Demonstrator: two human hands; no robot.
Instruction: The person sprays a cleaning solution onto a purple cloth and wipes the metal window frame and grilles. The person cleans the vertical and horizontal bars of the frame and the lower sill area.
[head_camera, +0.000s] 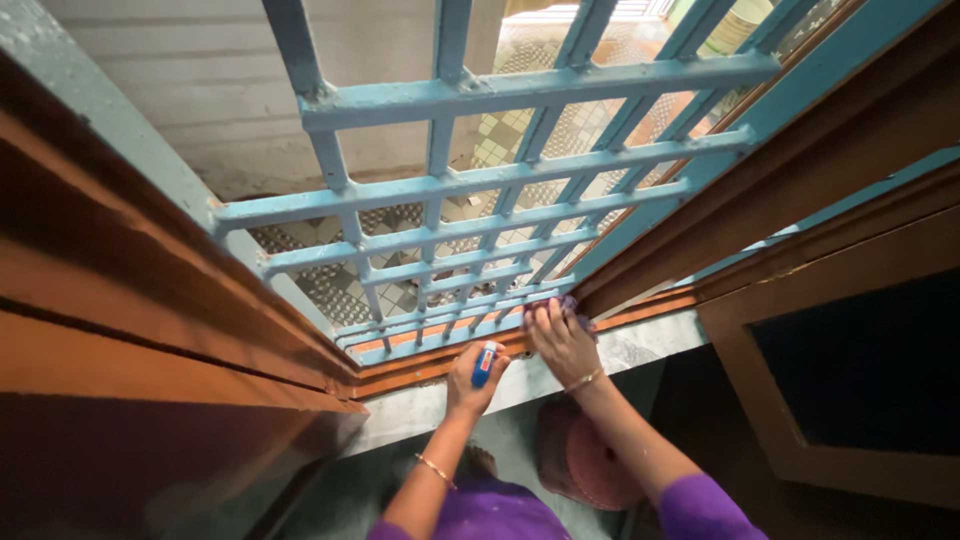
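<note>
Right hand (562, 340) presses a crumpled purple cloth (570, 306) flat-palmed against the far right end of the blue painted metal window grille (480, 235), at its lowest bar beside the brown wooden frame (700, 230). Left hand (472, 378) sits just left and nearer, clenched round a small blue and white bottle (484, 362), upright. The bar's long axis runs left-right; cloth lies far-right of both hands, right hand nearer.

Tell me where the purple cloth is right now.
In the head view, the purple cloth sits under the right hand, pressed against the bottom rail of the blue window grille, right of the left hand holding a blue bottle.
</note>
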